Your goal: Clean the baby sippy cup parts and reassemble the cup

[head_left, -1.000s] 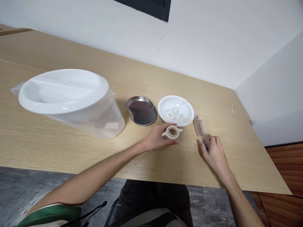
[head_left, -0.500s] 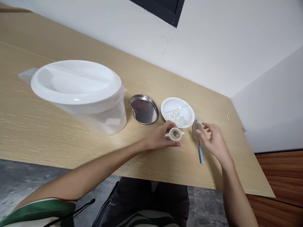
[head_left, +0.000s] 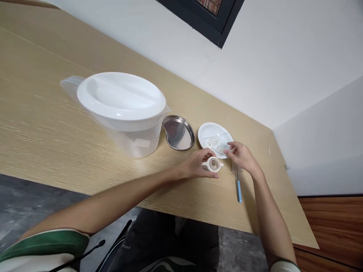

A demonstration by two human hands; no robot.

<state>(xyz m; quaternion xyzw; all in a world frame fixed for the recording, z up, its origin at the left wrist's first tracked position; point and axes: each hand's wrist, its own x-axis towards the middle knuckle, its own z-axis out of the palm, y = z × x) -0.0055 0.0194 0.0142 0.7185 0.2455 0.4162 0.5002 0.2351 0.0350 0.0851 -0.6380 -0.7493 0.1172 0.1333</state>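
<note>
My left hand point(head_left: 200, 164) curls around a small cream bottle point(head_left: 213, 164) with two side handles, seen from above with its round mouth uncovered. My right hand point(head_left: 241, 156) is at the right rim of a white oval plate point(head_left: 202, 132), thumb and forefinger closing on a clear soft piece point(head_left: 222, 148); its exact shape is partly hidden. Also on the plate lie a pale ring point(head_left: 209, 144) and a thin straight rod point(head_left: 217, 136). Below my right hand lies a bottle brush with a blue handle point(head_left: 239, 192), its bristles partly covered by the hand.
A large clear pitcher with a white lid point(head_left: 121, 96) stands to the left. Between it and the plate sits a kidney-shaped steel tray point(head_left: 179, 133). A thin white strip point(head_left: 269, 150) lies near the right edge of the wooden table point(head_left: 181, 196). Behind is a white wall.
My right hand has moved left and away from me, from beside the brush to the plate's rim. My left hand still holds the bottle. The view has shifted slightly.
</note>
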